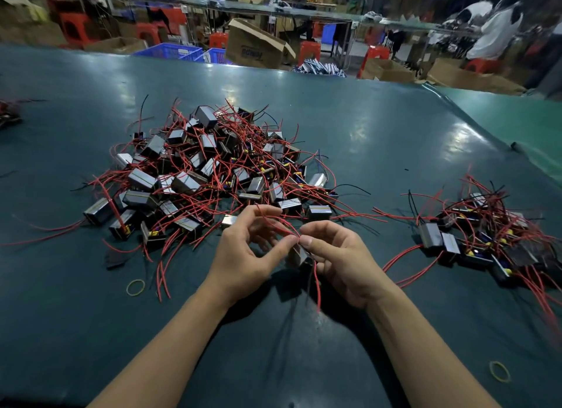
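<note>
As hands [243, 255] [343, 264] pinch it, thin red wire [317, 286], kinked

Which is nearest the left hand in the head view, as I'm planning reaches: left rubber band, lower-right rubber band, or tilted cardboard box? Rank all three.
1. Left rubber band, just left of the left hand.
2. Lower-right rubber band, near the frame's bottom corner.
3. Cardboard box, far background.
</note>
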Demonstrator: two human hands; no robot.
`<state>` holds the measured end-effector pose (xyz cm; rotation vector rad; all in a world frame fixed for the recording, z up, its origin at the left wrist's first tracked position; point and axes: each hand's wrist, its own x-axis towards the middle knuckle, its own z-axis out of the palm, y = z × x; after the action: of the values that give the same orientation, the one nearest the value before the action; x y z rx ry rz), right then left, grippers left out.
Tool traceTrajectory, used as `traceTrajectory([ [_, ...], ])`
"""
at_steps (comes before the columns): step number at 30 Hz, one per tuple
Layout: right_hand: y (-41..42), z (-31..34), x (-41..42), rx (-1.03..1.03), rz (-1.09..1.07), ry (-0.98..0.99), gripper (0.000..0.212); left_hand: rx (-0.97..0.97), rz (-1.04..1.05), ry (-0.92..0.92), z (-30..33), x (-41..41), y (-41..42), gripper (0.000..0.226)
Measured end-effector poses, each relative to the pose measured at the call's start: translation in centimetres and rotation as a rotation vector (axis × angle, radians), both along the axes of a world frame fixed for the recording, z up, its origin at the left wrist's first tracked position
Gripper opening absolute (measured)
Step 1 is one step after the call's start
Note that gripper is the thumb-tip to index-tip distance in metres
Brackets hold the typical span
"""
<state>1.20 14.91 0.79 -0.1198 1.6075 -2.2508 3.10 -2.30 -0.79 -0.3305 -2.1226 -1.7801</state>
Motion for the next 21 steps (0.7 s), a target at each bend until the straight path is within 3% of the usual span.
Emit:
traceTrajectory([
  [10,0.11,0.09,-0.39,-0.011,-0.061,-0.119,0.01,-0.312,-0.044,0.228,0.2,0.13,-0.03,0.034],
  [13,0.23,0.32,-0.44,-0.155,-0.071,-0.188,0.025,-0.404,0.087,0.366,-0.05,-0.11,0.18,0.031],
  [16,0.41,0.43,-0.33,-0.32,0.006,-0.175,0.044,-0.498,0.357,0.468,-0.24,-0.14,0.11,0.028],
  [18,0.17,0.55,-0.22,-0.314,0.007,-0.117,0.038,-0.562,0.476,0.506,-0.28,-0.07,0.11,0.028],
  [21,-0.09,0.48,-0.2,-0.194,-0.132,-0.032,0.023,-0.57,0.371,0.521,-0.47,-0.04,0.29,0.027],
])
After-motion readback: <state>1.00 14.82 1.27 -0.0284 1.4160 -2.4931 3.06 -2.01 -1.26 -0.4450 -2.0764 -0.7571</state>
